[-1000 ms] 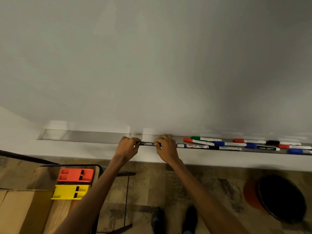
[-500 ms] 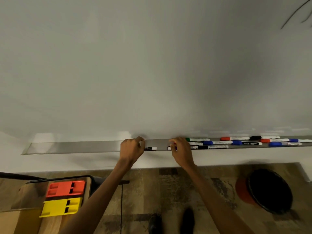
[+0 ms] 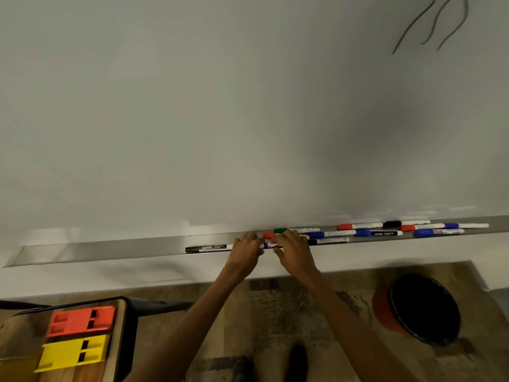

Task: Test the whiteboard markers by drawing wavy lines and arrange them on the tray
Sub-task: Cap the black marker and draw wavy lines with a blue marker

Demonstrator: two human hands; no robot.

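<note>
Hands drawn together since before, black marker (image 3: 206, 248) now lying free on the tray (image 3: 96, 250) to their left, left hand (image 3: 246, 250) and right hand (image 3: 294, 250) both pinching a blue-banded marker (image 3: 271, 245), patterned carpet (image 3: 275, 312) and black bin (image 3: 424, 307) below, whiteboard (image 3: 192, 119) above, wavy lines (image 3: 436, 22) top right.

The black marker (image 3: 206, 248) is out of the grip now: a second ago both hands held it between them, and now it lies flat on the tray (image 3: 110, 248), its right end at the left hand (image 3: 245, 250). The right hand (image 3: 294, 253) went right first, the hands split wide apart, and now they have closed up again, both pinching a blue marker (image 3: 268, 245) at the edge of the pile. The view has tipped upward too, bringing dark wavy lines (image 3: 435, 26) into the top right corner.
</note>
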